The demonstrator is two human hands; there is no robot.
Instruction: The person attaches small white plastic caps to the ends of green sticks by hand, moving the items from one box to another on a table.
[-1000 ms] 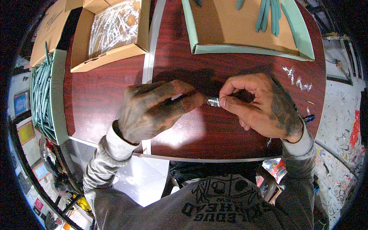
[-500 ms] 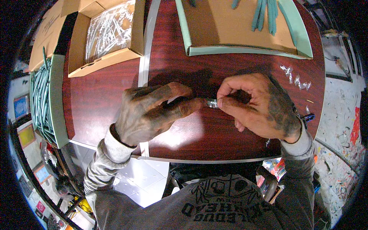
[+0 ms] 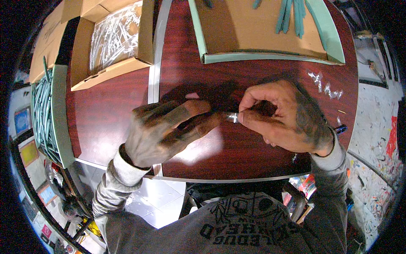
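A small clear plastic piece with white marks (image 3: pixel 231 117) stretches between my two hands above the dark red table (image 3: pixel 198 158). My left hand (image 3: pixel 167 129) pinches its left end; the fingers cover most of that end. At the other end, the thumb and forefinger of my right hand (image 3: pixel 285 118) are closed on the piece. What exactly the piece is, I cannot make out. Right of my right hand lie several small clear and white bits (image 3: pixel 323 86), like those in size.
A cardboard box (image 3: pixel 112 72) of thin white and clear pieces stands at the far left. Beside it is a narrow box of green sticks (image 3: pixel 47 114). A shallow green-edged box (image 3: pixel 270 57) with a few green sticks sits at the back. A dark blue pen-like object (image 3: pixel 339 129) lies at the right edge.
My left hand has shifted slightly left and down, and its fingers have changed pose. My right hand stays nearly in place. The clear piece remains between them.
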